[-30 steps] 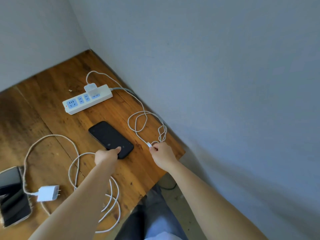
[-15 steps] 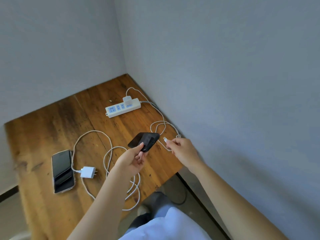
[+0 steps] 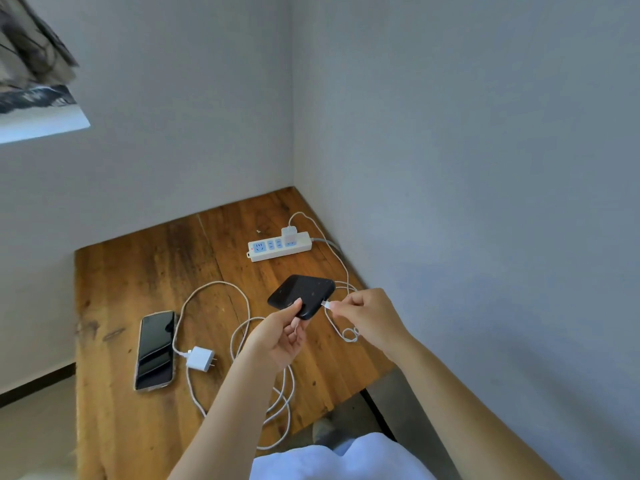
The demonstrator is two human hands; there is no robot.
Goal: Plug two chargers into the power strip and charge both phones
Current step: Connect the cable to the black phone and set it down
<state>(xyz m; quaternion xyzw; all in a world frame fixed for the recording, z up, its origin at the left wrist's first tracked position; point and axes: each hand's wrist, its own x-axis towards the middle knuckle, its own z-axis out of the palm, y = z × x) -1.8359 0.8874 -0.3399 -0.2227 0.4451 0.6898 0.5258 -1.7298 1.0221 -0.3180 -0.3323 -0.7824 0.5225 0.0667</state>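
My left hand (image 3: 277, 336) holds a black phone (image 3: 301, 294) lifted above the wooden table (image 3: 138, 278). My right hand (image 3: 367, 318) pinches the white cable plug (image 3: 325, 304), its tip touching the phone's lower edge. That cable (image 3: 341, 268) runs back to a white charger (image 3: 289, 234) seated in the white power strip (image 3: 280, 246) near the wall corner. A second phone (image 3: 156, 349) lies flat at the left. Beside it a second white charger (image 3: 201, 359) lies unplugged with its cable (image 3: 242, 341) looped over the table.
Grey walls (image 3: 450, 168) close the table's far and right sides. The table's near edge runs diagonally under my arms, with floor and my white clothing (image 3: 339, 459) below. A picture (image 3: 34, 81) hangs on the wall at the upper left.
My left hand picked the black phone up off the table. My right hand brought the cable plug up to the phone's edge. The view has pulled back and tilted up.
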